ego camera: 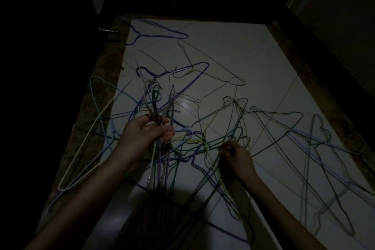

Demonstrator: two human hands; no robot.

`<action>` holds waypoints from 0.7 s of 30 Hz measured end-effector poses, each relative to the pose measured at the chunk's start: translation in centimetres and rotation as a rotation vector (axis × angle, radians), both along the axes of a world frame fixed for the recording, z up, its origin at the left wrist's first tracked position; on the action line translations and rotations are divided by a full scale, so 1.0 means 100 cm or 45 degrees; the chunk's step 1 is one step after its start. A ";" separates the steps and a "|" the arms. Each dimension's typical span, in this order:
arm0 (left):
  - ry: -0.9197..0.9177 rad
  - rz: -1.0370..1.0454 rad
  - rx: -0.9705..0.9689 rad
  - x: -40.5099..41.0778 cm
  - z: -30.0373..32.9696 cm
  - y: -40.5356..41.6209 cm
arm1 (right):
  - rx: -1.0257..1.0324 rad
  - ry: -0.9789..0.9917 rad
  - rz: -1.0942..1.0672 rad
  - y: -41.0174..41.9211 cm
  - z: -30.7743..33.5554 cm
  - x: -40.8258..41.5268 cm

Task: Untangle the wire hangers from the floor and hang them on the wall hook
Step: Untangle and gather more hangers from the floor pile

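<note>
Hangers cover a dim white tiled floor [233, 50] in our head view. Our left hand [146, 132] is clenched around a gathered bundle of hangers [152, 99], hooks upward, raised above the tangled pile [203, 144]. Just right of that bundle, our right hand [237, 158] reaches low, fingers [225, 146] pinching a yellow-green hanger [213, 160] in the pile. We judge untangling is under way; next, work that wire free. No wall hook is visible.

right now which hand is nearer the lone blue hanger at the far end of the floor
Left. The left hand, gripping a bunch of hangers, sits below the blue hanger, slightly left of its middle. The right hand is lower in the view and off to its right, pinching a wire.
</note>
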State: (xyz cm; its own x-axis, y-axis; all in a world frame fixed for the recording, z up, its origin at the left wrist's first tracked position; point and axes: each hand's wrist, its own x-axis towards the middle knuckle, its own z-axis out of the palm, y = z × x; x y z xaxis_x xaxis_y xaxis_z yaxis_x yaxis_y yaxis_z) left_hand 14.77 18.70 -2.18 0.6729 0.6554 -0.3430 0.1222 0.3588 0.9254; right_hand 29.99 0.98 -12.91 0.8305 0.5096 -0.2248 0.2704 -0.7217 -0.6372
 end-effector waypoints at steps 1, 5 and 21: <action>-0.001 0.002 -0.011 0.001 0.000 -0.001 | 0.001 0.018 0.045 0.001 -0.001 -0.004; -0.026 0.018 -0.047 0.002 0.001 -0.004 | -0.156 0.024 0.278 0.007 -0.006 -0.024; -0.033 -0.007 0.065 0.001 0.001 0.006 | 0.394 -0.026 -0.059 0.016 0.033 -0.028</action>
State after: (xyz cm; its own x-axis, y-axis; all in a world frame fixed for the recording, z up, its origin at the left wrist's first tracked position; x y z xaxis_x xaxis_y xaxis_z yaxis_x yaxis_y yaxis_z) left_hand 14.90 19.34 -2.06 0.6850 0.6676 -0.2916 0.0998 0.3105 0.9453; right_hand 27.21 2.53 -9.62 0.8574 0.5124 -0.0480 0.2566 -0.5065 -0.8232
